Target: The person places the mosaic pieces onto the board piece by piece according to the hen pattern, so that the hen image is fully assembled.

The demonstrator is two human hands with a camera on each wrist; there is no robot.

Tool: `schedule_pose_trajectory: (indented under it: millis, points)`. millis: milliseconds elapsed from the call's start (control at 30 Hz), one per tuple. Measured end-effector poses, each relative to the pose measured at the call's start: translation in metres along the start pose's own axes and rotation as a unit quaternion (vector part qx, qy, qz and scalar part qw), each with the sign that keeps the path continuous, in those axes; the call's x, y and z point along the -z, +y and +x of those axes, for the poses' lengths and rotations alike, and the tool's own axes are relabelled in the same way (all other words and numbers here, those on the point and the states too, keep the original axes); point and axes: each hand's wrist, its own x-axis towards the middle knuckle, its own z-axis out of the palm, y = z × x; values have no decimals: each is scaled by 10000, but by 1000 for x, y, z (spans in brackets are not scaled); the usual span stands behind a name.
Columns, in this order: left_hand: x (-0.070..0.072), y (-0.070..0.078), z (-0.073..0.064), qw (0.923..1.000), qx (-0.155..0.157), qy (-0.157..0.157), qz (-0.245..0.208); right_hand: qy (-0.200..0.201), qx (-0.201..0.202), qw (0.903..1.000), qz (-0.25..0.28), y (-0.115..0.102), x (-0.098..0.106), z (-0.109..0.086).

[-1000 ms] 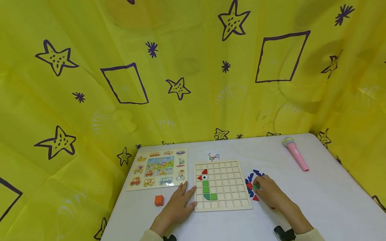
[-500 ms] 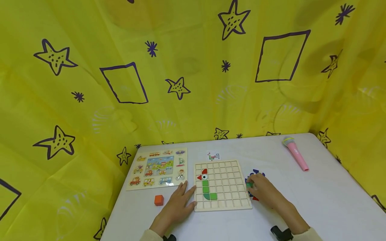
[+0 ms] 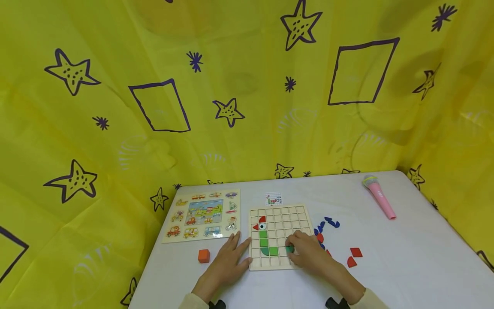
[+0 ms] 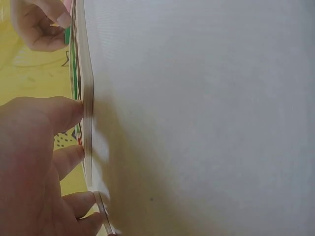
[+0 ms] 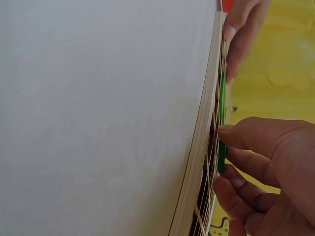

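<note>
A wooden grid board (image 3: 289, 267) lies on the table with a bird-like figure of tiles in its left columns. Red tiles (image 3: 262, 219) and a round eye tile (image 3: 262, 226) form the head; green square tiles (image 3: 263, 234) and a dark green rounded tile (image 3: 264, 251) run below. My left hand (image 3: 230, 259) touches the board's left edge with spread fingers. Over the lower right of the grid, my right hand (image 3: 308, 253) pinches a dark green tile (image 5: 222, 156) between thumb and fingers. Its tile overlaps the same row as the lowest green square in the head view.
Loose blue tiles (image 3: 322, 226) and red tiles (image 3: 356, 252) lie right of the board. A small picture card (image 3: 274, 198) sits behind it. A vehicle puzzle (image 3: 176, 237), orange cube (image 3: 203, 256) and pink toy microphone (image 3: 380, 199) are also on the table.
My right hand has moved left from the loose tile pile to over the board, carrying the dark green tile. My left hand has stayed at the board's edge.
</note>
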Motion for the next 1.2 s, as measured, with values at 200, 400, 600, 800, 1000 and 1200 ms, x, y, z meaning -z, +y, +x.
schedule_pose_trajectory:
  millis: [200,400,600,800,1000,1200]
  points:
    - [1,1,0,10000,6,-1,-41,-92,174,9998,-96,-11,-7,6]
    - [0,1,0,10000,0,-6,-94,-189,164,9997,-8,-16,-8,9]
    - [-2,-2,0,9998,-151,83,49,-193,136,9997,79,-15,-4,9]
    - [-2,-3,1,9995,-246,162,132,-176,368,9991,149,-12,-1,8]
    - [0,-1,0,9997,-195,130,75,-227,556,9981,141,-11,-2,8]
    - [0,0,0,9998,-160,102,66,-234,615,9978,97,-9,-4,9]
